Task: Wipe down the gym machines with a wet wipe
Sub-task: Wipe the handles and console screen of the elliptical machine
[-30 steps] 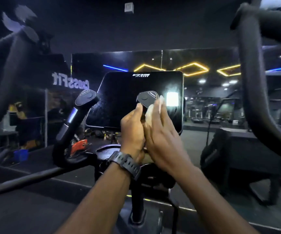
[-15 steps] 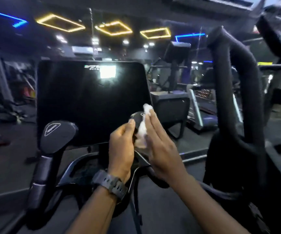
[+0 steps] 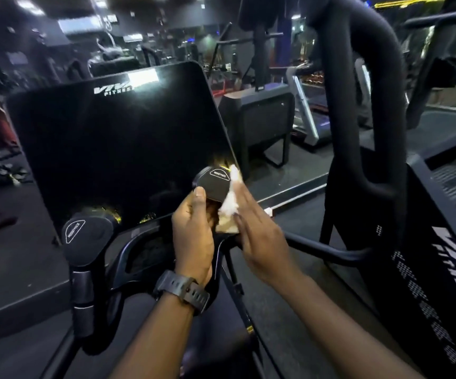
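Left grip: the left hand (image 3: 194, 228) is curled around the stem under the right resistance knob (image 3: 215, 184), with the thumb tip on the knob's lower edge; it grasps this handle.
Right grip: the right hand (image 3: 257, 236) has straight fingers and presses the wet wipe (image 3: 231, 206) flat against the right side of the same knob; nothing is clenched.
Wipe: white, crumpled, between the palm and the knob, its top corner reaching above the knob's rim.
Change: half a second ago the wipe covered more of the knob's face; now the cap is bare and its label can be seen. The view also came closer and turned to the right.
Writing: both the right knob and the left resistance knob (image 3: 85, 235) carry a small outlined word, probably "RESISTANCE". The screen (image 3: 117, 138) shows "VIV… FITNES" near its top edge, partly lost in glare.
Wrist: a dark watch (image 3: 183, 291) on the left arm.
Around: a black padded handlebar (image 3: 371, 105) at the right; a treadmill (image 3: 311, 110) behind.
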Available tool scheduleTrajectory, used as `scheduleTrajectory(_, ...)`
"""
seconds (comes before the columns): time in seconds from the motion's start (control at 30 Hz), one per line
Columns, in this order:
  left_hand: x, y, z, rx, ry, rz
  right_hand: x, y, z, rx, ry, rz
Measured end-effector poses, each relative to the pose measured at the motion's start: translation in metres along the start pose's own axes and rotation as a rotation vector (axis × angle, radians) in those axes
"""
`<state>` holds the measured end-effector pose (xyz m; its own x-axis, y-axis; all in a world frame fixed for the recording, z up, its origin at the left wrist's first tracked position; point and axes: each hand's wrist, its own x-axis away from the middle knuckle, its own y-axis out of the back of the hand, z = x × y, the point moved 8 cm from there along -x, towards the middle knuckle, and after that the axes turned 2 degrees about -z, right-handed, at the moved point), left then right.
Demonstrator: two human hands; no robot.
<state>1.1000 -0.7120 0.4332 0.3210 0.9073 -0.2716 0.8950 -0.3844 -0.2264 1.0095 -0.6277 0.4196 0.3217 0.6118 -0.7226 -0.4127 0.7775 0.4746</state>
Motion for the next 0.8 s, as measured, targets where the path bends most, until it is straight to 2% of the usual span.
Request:
scheduleTrajectory(0.07,0.002,-0.003,0.005,0.036,0.018,-0.027,0.033,0.003,-0.029,-0.010,-0.154,0.037)
scheduleTrajectory(0.13,0.003,-0.004,0.008,0.037,-0.001,-0.068,0.037,0.000,-0.039,-0.010,-0.218,0.063)
scheduleTrajectory(0.3,0.003,0.002,0.007,-0.060,-0.055,-0.100,-0.008,-0.008,-0.012,-0.145,-0.122,0.028)
scheduleTrajectory(0.47,0.027,-0.007,0.041,-0.109,0.045,-0.033,0.053,-0.011,-0.062,-0.131,-0.322,0.023)
scheduleTrajectory(0.67,0.039,-0.017,0.063,-0.070,0.053,-0.136,0.042,-0.015,-0.064,-0.283,-0.267,0.080)
scheduleTrajectory(0.8,0.053,-0.025,0.094,-0.051,0.127,-0.120,0.091,-0.010,-0.098,-0.334,-0.374,0.024)
